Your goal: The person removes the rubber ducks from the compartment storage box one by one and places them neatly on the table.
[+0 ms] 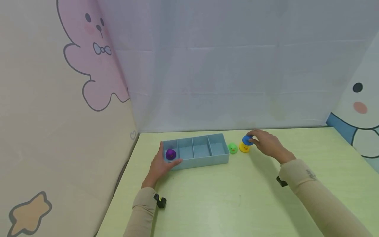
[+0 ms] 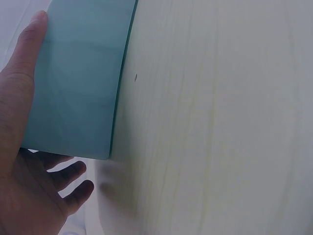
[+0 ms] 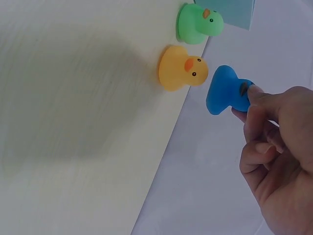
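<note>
My right hand (image 1: 267,144) pinches a blue toy duck (image 3: 225,92) by its head between thumb and fingers. In the head view the blue duck overlaps the top of a yellow toy duck (image 1: 244,147); the right wrist view shows a gap between the two. Left of the yellow duck sits a green toy duck (image 1: 233,148), close to a light blue box (image 1: 204,161) with several compartments. A purple toy duck (image 1: 170,154) lies in its leftmost compartment. My left hand (image 1: 160,168) rests at the box's left end, thumb stretched along the front wall, fingers spread by the end wall.
The box and ducks stand toward the back of a pale yellow-green table (image 1: 213,200). A white curtain (image 1: 237,82) hangs behind the back edge. At the left, a cloth with cartoon prints (image 1: 97,65) borders the table.
</note>
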The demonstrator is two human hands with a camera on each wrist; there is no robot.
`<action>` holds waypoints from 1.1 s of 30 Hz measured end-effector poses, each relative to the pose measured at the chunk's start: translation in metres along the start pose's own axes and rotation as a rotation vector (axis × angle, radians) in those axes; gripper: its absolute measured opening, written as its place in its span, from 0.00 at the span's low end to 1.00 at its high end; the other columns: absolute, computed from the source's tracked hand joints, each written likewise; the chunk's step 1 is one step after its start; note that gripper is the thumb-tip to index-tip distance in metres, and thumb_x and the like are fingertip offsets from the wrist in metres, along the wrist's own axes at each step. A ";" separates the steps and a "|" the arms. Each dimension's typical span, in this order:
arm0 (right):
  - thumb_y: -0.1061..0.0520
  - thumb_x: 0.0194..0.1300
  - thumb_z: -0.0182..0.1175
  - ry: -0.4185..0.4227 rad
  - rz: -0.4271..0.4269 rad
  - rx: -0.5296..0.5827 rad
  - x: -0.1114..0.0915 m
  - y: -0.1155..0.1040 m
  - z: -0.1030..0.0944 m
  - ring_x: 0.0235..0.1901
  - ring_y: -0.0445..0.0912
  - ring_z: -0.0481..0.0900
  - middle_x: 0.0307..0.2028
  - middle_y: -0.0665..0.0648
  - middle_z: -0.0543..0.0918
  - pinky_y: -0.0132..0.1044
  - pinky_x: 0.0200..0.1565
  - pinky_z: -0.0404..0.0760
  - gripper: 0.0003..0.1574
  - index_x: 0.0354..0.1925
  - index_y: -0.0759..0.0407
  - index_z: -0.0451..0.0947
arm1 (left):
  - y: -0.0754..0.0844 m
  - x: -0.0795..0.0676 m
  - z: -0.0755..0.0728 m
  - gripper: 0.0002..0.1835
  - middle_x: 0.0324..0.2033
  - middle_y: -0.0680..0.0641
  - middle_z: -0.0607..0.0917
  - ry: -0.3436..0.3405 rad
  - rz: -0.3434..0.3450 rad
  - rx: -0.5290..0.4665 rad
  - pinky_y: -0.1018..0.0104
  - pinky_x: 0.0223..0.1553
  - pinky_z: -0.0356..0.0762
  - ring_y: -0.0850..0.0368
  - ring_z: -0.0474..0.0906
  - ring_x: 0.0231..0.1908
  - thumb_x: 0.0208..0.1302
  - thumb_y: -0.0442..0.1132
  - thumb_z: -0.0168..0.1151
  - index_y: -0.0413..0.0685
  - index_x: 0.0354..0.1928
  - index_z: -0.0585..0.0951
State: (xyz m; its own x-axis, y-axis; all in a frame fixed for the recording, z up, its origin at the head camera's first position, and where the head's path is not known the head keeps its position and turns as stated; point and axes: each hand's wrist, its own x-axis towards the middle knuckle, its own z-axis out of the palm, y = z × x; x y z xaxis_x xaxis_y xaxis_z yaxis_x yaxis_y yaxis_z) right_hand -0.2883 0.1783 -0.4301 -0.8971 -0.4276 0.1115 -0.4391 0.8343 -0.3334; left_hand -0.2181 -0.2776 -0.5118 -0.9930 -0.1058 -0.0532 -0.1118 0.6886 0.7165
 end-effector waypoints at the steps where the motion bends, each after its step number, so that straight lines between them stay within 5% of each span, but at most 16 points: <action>1: 0.58 0.74 0.60 -0.001 0.005 0.001 0.000 0.002 0.000 0.48 0.61 0.85 0.56 0.65 0.85 0.57 0.45 0.85 0.19 0.59 0.64 0.79 | 0.000 0.000 0.000 0.74 0.81 0.39 0.56 0.000 -0.002 0.001 0.35 0.76 0.60 0.34 0.55 0.79 0.45 0.77 0.71 0.64 0.82 0.33; 33: 0.59 0.75 0.58 -0.124 0.128 -0.019 -0.011 0.034 0.021 0.50 0.64 0.85 0.56 0.67 0.85 0.58 0.42 0.86 0.20 0.61 0.64 0.79 | 0.000 -0.001 -0.001 0.74 0.80 0.37 0.57 0.012 0.019 -0.010 0.35 0.75 0.61 0.33 0.57 0.78 0.46 0.76 0.72 0.58 0.83 0.36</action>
State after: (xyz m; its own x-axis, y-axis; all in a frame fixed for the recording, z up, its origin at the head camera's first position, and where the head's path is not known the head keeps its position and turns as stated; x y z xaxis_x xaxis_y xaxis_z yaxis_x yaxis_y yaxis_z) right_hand -0.2925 0.2044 -0.4624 -0.9334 -0.3558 -0.0475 -0.3232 0.8907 -0.3198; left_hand -0.2175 -0.2779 -0.5112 -0.9943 -0.1014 -0.0314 -0.0926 0.6830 0.7245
